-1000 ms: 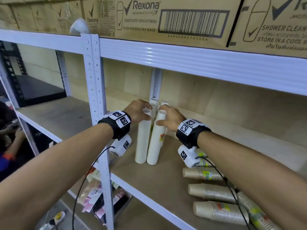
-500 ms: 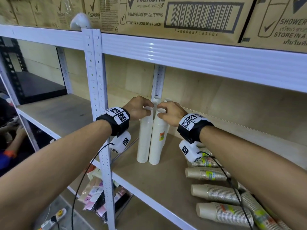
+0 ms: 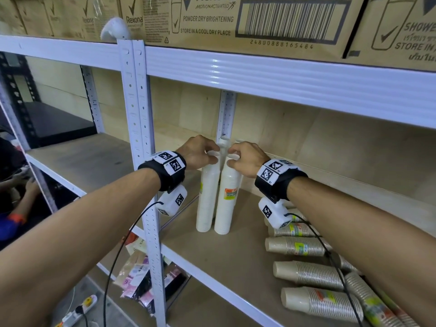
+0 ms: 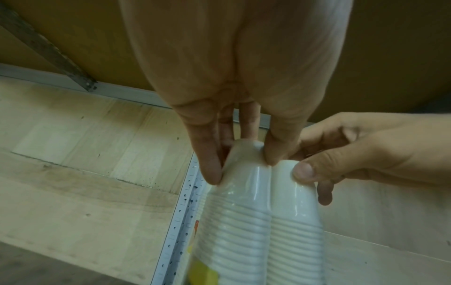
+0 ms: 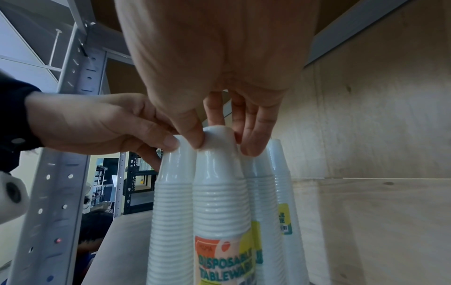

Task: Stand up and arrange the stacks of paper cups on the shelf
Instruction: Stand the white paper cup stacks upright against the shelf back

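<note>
Only your right wrist camera shows two more white stacks (image 5: 273, 192) standing behind the pair you hold. Since a second ago both stacks have stayed upright and touching on the shelf (image 3: 236, 263), your hands barely shifting. Your left hand (image 3: 197, 153) pinches the top of the left stack (image 3: 207, 194); your right hand (image 3: 246, 159) pinches the right stack (image 3: 227, 199), both wrists raised, fingers pointing down.
</note>
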Motion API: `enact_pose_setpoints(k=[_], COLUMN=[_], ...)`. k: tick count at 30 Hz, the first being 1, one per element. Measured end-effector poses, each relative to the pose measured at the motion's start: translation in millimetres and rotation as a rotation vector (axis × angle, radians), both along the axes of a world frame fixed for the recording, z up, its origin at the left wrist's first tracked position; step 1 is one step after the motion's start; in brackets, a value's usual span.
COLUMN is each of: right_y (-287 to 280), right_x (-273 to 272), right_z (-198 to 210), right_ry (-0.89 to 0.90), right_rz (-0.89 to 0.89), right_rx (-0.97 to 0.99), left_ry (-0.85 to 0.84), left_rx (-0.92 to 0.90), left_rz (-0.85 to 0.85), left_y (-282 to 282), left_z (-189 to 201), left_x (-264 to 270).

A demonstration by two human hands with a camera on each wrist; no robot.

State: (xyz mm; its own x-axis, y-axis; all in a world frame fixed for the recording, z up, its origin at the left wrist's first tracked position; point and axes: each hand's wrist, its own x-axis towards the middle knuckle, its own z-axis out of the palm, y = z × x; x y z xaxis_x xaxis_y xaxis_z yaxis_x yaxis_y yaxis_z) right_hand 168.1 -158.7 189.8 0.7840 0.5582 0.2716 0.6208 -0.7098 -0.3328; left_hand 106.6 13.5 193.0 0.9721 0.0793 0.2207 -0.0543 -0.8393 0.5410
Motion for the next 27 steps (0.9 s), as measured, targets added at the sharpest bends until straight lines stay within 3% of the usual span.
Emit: enact_pose_setpoints(k=[5,12,27], right_y=[-1.1,-4.5,-4.7], right_x=[-0.8,-2.2,-4.2], right_z=[2.8,6.4,9.8], right_ry=[-0.003,0.013,0.008], right_rz=[-0.042,0.012,0.011], right_rx=[0.006,-0.043,-0.086], left_ry=[-0.031,0.002,0.009], left_rx=[-0.008,0.000,0.100], left_rz=[0.062,-0.020,-0.011], left_y=[-1.3,-3.1,-3.0], left_z=[-1.5,3.2,1.0], left_x=[3.0,1.5,3.5])
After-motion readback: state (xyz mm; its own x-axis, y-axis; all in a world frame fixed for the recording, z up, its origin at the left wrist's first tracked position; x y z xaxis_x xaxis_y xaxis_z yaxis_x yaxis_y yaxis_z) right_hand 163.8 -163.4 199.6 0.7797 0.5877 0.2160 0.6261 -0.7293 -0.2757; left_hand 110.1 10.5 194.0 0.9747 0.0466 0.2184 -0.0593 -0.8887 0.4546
